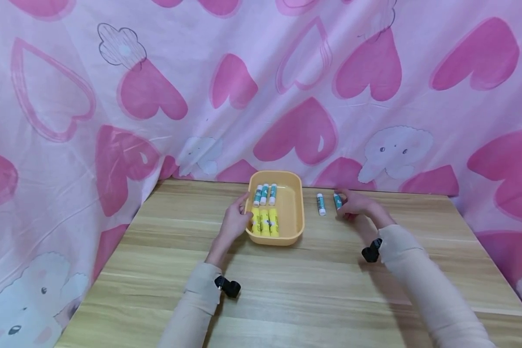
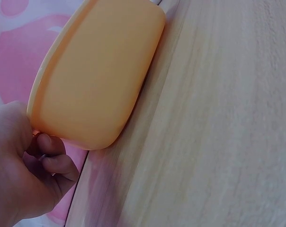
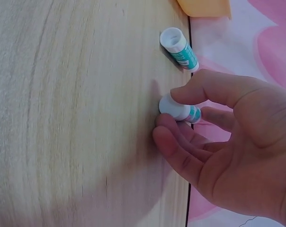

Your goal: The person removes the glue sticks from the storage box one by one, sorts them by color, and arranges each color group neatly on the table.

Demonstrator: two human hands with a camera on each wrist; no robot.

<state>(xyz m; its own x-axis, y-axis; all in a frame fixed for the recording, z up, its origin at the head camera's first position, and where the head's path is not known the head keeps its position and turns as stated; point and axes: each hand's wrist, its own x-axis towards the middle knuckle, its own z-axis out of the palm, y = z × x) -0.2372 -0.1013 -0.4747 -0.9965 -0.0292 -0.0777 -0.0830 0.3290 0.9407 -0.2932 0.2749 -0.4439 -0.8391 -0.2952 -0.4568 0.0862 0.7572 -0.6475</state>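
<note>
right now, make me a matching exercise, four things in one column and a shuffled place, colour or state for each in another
1. left hand
2. right hand
3. three yellow tubes
4. tray

A. in the tray's nearer half
B. light orange
C. pinching a teal-and-white tube
D. gripping the tray's side

Pairs: 1-D, 2-C, 3-A, 4-B

We are looking at a curtained-off tabletop corner indoors, set up like a small filming booth. A pink cloth (image 1: pixel 267 89) printed with hearts (image 1: pixel 300 130) and cartoon animals (image 1: pixel 396 147) hangs in soft folds behind the wood-grain worktop (image 1: pixel 304 290) and along both its sides, meeting its back edge. Small black devices (image 1: pixel 371 250) worn at both sleeve cuffs (image 1: pixel 393 241) add to that impression. We cannot tell whether a home, an office or a studio surrounds it.
</note>
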